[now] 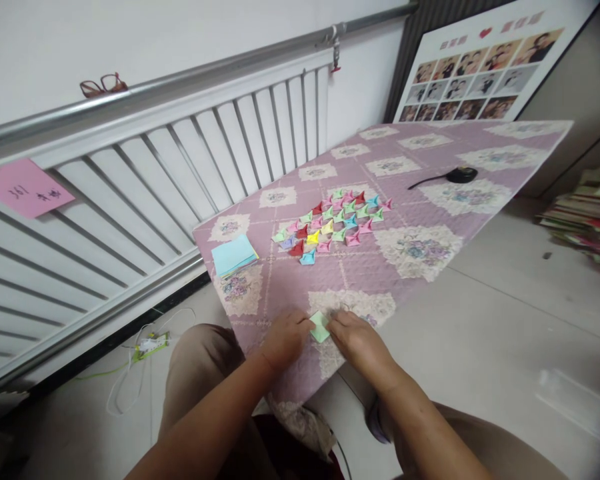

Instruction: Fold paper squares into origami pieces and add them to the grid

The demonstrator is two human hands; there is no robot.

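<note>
A small folded square of light green paper (320, 327) lies at the near end of the table, between my two hands. My left hand (287, 335) is closed with its fingertips on the paper's left corner. On the opposite corner, the fingers of my right hand (354, 337) are pressed together. Farther back, several small folded paper pieces (327, 227) in green, pink, red, yellow and blue sit in slanting rows. Left of them is a stack of square paper sheets (234, 255) with light blue on top.
A purple floral cloth covers the table (280, 280). Toward its right edge lies a black round object with a cable (461, 175). A white radiator (180, 173) runs along the left side, with glasses (103, 85) on the pipe above. A power strip (151, 345) rests on the floor.
</note>
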